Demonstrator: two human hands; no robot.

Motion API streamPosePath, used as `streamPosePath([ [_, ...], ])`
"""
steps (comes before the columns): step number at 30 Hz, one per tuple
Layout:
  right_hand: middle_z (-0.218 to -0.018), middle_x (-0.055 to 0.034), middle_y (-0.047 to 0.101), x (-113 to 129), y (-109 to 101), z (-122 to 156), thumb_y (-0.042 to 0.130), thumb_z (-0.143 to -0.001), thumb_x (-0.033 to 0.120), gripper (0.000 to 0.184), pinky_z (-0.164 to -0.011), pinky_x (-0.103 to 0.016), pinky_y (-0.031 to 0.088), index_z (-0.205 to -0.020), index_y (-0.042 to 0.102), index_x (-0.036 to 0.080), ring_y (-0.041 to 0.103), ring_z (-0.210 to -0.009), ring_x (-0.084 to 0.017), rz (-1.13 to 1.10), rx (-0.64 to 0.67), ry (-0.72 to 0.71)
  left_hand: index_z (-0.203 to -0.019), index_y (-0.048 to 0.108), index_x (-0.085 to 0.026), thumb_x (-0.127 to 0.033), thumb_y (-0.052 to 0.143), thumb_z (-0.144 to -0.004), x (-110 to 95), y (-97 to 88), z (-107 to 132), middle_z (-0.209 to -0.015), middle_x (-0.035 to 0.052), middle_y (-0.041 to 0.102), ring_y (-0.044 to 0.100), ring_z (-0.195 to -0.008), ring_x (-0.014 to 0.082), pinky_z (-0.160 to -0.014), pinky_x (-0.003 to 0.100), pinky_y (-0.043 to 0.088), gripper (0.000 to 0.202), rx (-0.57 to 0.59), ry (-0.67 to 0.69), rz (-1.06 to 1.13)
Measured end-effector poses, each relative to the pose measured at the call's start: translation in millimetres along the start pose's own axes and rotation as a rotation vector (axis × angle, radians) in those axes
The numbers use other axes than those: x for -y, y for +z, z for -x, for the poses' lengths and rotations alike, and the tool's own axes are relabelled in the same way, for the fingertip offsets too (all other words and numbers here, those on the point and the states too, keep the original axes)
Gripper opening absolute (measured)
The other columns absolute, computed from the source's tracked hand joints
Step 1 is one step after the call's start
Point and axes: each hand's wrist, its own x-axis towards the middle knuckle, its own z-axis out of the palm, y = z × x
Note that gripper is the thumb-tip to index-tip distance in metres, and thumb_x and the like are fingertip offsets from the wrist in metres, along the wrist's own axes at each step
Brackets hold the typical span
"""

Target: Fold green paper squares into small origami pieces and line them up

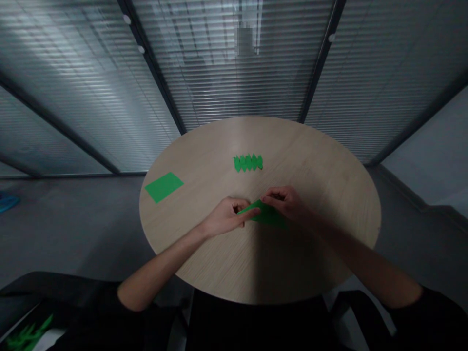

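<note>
Between my two hands is a sheet of green paper [269,217], tilted above the round table. My left hand [234,214] pinches its left end, thumb on top and fingers beneath. At the upper edge, my right hand [285,201] has thumb and fingertips pressed together on the paper. Part of the sheet lies in shadow under my right hand. Farther back sits a row of several small green leaf-like paper pieces [248,162], side by side. Another flat green paper sheet [164,186] lies near the table's left edge.
The round wooden table [314,170] stands in front of glass panels with blinds [234,87]. Black chair armrests flank me. At lower left is something green and leafy [29,334]. A blue object [8,201] lies on the floor at far left.
</note>
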Motion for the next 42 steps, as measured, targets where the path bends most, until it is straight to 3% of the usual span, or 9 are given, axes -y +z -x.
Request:
streamPosePath([
  [4, -0.066, -0.0005, 0.061, 0, 1, 1, 0.064, -0.087, 0.046, 0.033, -0.057, -0.026, 0.038, -0.072, 0.07, 0.017, 0.052, -0.062, -0.014, 0.019, 0.006, -0.018, -0.083, 0.07, -0.015, -0.052, 0.069, -0.089, -7, -2.5, -1, -0.066, 0.0006, 0.065, 0.054, -0.054, 0.0097, -0.046, 0.019, 0.041, 0.038, 0.083, -0.035, 0.087],
  [14, -0.066, -0.0008, 0.061, 1, 3, 3, 0.064, -0.089, 0.046, 0.034, -0.056, -0.026, 0.038, -0.075, 0.072, 0.017, 0.051, -0.061, -0.014, 0.044, 0.005, -0.037, -0.078, 0.071, -0.015, -0.037, 0.076, -0.082, -2, -3.6, -3, -0.07, 0.0001, 0.067, 0.056, -0.057, 0.0092, -0.05, 0.019, 0.045, 0.023, 0.133, -0.053, 0.152],
  [25, -0.065, 0.0005, 0.058, 1, 3, 2, 0.064, -0.088, 0.046, 0.033, -0.057, -0.026, 0.038, -0.071, 0.068, 0.018, 0.05, -0.062, -0.013, 0.026, -0.008, -0.017, -0.066, 0.067, -0.016, -0.057, 0.069, -0.089, 0, -3.0, -1, -0.057, -0.0006, 0.061, 0.052, -0.047, 0.0088, -0.046, 0.021, 0.04, 0.047, 0.171, -0.106, 0.108],
  [28, -0.064, 0.0003, 0.057, -2, 1, 0, 0.062, -0.088, 0.045, 0.033, -0.057, -0.027, 0.037, -0.069, 0.066, 0.018, 0.05, -0.062, -0.014, 0.072, -0.048, -0.01, -0.056, 0.059, -0.017, -0.066, 0.06, -0.093, 1, -2.9, 1, -0.048, -0.0019, 0.052, 0.044, -0.041, 0.0091, -0.043, 0.023, 0.034, 0.061, 0.069, -0.156, -0.066],
  [30, -0.063, 0.0001, 0.057, -5, 1, -2, 0.06, -0.088, 0.044, 0.034, -0.058, -0.027, 0.036, -0.067, 0.064, 0.018, 0.05, -0.062, -0.014, 0.128, -0.067, -0.004, -0.052, 0.053, -0.019, -0.068, 0.054, -0.097, 0, -3.0, 3, -0.045, -0.0025, 0.045, 0.04, -0.041, 0.0099, -0.044, 0.026, 0.028, 0.067, -0.115, -0.112, -0.301],
  [34, -0.064, -0.0005, 0.058, -13, 5, -5, 0.056, -0.091, 0.041, 0.033, -0.06, -0.028, 0.035, -0.068, 0.062, 0.018, 0.05, -0.062, -0.014, 0.304, -0.095, -0.023, -0.08, 0.064, -0.017, -0.052, 0.057, -0.102, -4, 2.2, 11, -0.077, 0.004, 0.065, 0.058, -0.066, 0.0168, -0.061, 0.029, 0.045, 0.042, -0.547, 0.153, -0.709],
  [35, -0.063, -0.0003, 0.057, -14, 7, -6, 0.055, -0.093, 0.04, 0.033, -0.06, -0.029, 0.034, -0.069, 0.062, 0.018, 0.049, -0.061, -0.014, 0.364, -0.101, -0.024, -0.089, 0.066, -0.016, -0.045, 0.053, -0.105, -5, 5.8, 14, -0.087, 0.0069, 0.068, 0.063, -0.076, 0.0196, -0.068, 0.032, 0.05, 0.036, -0.55, 0.236, -0.754],
  [38, -0.062, -0.0003, 0.057, -19, 9, -7, 0.055, -0.094, 0.037, 0.032, -0.059, -0.029, 0.03, -0.07, 0.063, 0.017, 0.046, -0.059, -0.013, 0.481, -0.074, -0.042, -0.109, 0.068, -0.013, -0.03, 0.042, -0.109, -5, 22.5, 21, -0.108, 0.0131, 0.068, 0.066, -0.098, 0.0264, -0.084, 0.04, 0.058, 0.031, -0.34, 0.404, -0.831],
  [42, -0.064, -0.0014, 0.06, -20, 10, -7, 0.057, -0.093, 0.033, 0.028, -0.062, -0.029, 0.03, -0.071, 0.064, 0.017, 0.048, -0.06, -0.013, 0.521, -0.042, -0.073, -0.123, 0.064, -0.009, -0.025, 0.049, -0.106, -4, 48.1, 28, -0.12, 0.0172, 0.067, 0.063, -0.11, 0.0323, -0.094, 0.049, 0.06, 0.028, -0.184, 0.439, -0.871],
])
